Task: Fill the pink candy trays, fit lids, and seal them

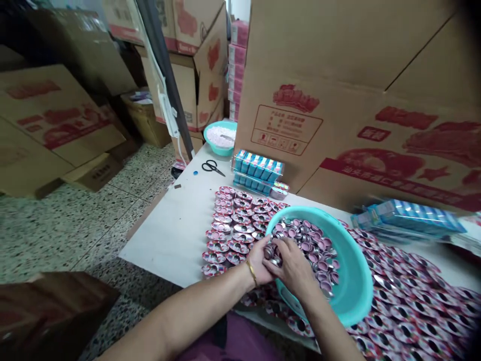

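Hands [260, 261] [296, 266]: two. Turquoise basins [352, 281] [218, 151]: two. Scissors [215, 168]: one pair.

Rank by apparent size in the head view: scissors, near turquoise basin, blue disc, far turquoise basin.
1. Near basin
2. Far basin
3. Scissors
4. Blue disc
Nearness enlarges the first, so the basins' true size order is unsure.

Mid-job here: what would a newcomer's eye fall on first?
Probably the big turquoise basin right of centre, with small round pieces inside; the left hand and right hand cup some over its left side. Then the rows of patterned oval packs on the table to both sides of it, and the large red-printed cardboard behind.
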`<state>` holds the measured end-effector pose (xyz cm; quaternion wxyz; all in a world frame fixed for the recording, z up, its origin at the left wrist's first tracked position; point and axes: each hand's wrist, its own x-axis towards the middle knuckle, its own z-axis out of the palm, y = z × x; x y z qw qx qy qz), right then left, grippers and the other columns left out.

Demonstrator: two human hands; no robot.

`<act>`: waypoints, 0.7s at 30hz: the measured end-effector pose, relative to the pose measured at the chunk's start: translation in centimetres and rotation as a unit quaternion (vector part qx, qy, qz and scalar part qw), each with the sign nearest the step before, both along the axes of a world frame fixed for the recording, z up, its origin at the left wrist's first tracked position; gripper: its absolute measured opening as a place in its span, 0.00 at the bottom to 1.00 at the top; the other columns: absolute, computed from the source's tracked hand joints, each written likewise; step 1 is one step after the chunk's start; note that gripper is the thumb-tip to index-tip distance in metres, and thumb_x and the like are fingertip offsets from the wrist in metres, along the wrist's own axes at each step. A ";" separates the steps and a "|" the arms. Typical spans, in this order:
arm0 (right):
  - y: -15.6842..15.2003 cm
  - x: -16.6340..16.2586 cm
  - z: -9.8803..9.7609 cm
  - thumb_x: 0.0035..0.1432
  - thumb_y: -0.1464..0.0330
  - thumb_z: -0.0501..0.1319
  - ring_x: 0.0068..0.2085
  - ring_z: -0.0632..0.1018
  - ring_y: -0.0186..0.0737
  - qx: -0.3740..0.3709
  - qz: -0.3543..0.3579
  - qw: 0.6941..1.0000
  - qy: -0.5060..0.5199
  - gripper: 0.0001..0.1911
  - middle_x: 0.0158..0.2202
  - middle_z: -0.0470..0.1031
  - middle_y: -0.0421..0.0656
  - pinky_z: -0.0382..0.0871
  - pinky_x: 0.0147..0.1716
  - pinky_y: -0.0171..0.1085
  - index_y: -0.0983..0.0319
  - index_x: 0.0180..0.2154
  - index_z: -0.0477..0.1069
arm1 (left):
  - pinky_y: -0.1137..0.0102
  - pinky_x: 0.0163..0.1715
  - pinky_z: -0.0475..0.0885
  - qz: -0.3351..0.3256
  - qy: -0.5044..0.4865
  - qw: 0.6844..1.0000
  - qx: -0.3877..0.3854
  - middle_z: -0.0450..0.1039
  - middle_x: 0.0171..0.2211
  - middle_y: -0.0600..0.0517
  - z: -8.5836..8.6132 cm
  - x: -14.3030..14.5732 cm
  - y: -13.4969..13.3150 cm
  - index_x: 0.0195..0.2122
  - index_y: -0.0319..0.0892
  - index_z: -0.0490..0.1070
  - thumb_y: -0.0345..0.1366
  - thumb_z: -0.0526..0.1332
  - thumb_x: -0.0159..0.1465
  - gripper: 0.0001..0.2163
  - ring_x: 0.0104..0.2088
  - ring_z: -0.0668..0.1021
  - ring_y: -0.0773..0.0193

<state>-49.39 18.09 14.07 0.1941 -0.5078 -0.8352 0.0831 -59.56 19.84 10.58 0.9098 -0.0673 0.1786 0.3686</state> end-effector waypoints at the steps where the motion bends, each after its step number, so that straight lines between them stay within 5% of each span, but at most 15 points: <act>1: -0.1 -1.0 0.2 0.47 0.59 0.58 0.41 0.68 0.45 -0.004 0.011 1.000 -0.019 0.21 0.41 0.66 0.48 0.62 0.41 0.43 0.59 0.43 0.64 | 0.70 0.30 0.66 0.023 0.002 1.000 -0.009 0.70 0.22 0.50 -0.2 -0.7 -0.2 0.25 0.37 0.67 0.45 0.55 0.54 0.14 0.26 0.73 0.64; 5: 0.0 -4.1 0.3 0.52 0.61 0.54 0.48 0.64 0.42 -0.044 0.074 0.996 0.024 0.21 0.48 0.62 0.47 0.60 0.46 0.41 0.59 0.49 0.60 | 0.73 0.26 0.66 0.085 0.028 0.996 -0.014 0.70 0.23 0.50 -0.7 -5.3 -1.2 0.27 0.36 0.67 0.37 0.55 0.55 0.08 0.25 0.72 0.67; 10: 0.4 -8.4 -1.6 0.53 0.68 0.55 0.49 0.64 0.38 -0.085 0.119 0.987 0.073 0.14 0.48 0.64 0.43 0.59 0.49 0.39 0.57 0.43 0.68 | 0.78 0.19 0.62 0.130 0.044 0.990 -0.014 0.70 0.25 0.52 -2.2 -11.2 -1.9 0.31 0.35 0.68 0.30 0.56 0.55 0.04 0.24 0.71 0.72; 15: 0.3 -14.2 -4.8 0.51 0.70 0.56 0.41 0.70 0.35 -0.095 0.083 0.981 0.151 0.10 0.40 0.70 0.42 0.63 0.43 0.34 0.58 0.38 0.72 | 0.75 0.27 0.68 0.138 0.101 0.985 -0.008 0.70 0.25 0.52 -5.3 -17.1 -2.7 0.31 0.35 0.67 0.26 0.56 0.54 0.04 0.25 0.71 0.72; 21: -0.5 -19.5 -8.0 0.49 0.71 0.58 0.39 0.72 0.35 -0.169 -0.014 0.952 0.254 0.08 0.36 0.73 0.41 0.64 0.41 0.34 0.57 0.33 0.74 | 0.69 0.34 0.70 0.063 0.134 0.988 0.054 0.71 0.30 0.50 -8.4 -23.2 -3.2 0.35 0.36 0.68 0.28 0.57 0.55 0.06 0.30 0.74 0.68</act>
